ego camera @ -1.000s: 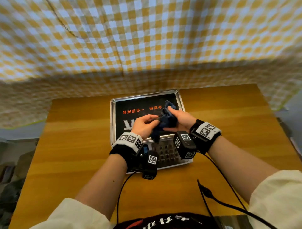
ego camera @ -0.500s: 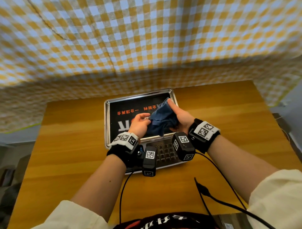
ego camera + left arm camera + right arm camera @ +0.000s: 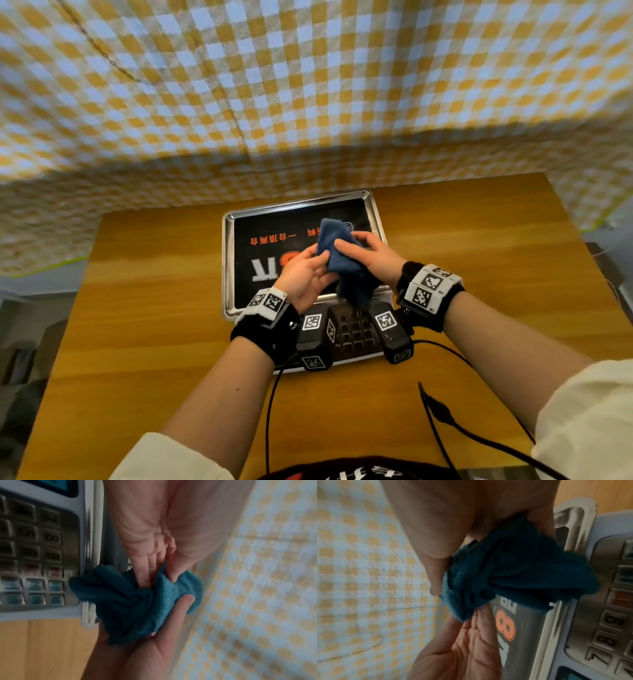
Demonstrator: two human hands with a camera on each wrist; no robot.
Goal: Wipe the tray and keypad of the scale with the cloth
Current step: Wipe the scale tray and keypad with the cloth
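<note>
The scale's steel tray (image 3: 227, 260) carries a black sheet with orange and white print. Its keypad (image 3: 354, 334) lies nearer me, partly behind the wrist cameras. A bunched blue cloth (image 3: 349, 274) hangs in the air over the tray's front edge, its lower end dangling toward the keypad. My left hand (image 3: 320, 255) pinches a fold of the cloth (image 3: 137, 601) between thumb and fingers. My right hand (image 3: 346, 245) grips the cloth (image 3: 513, 572) from the other side, thumb laid over it. The keypad (image 3: 34, 561) shows beside the cloth in the left wrist view.
The scale sits mid-way along the far side of a wooden table (image 3: 154, 308). A yellow-and-white checked sheet (image 3: 308, 85) hangs right behind it. Black cables (image 3: 445, 421) trail from my wrists across the near table.
The cloth, spread between my hands half a second ago, is now gathered into a tighter bunch. My right thumb has come over its top and my hands have closed together.
</note>
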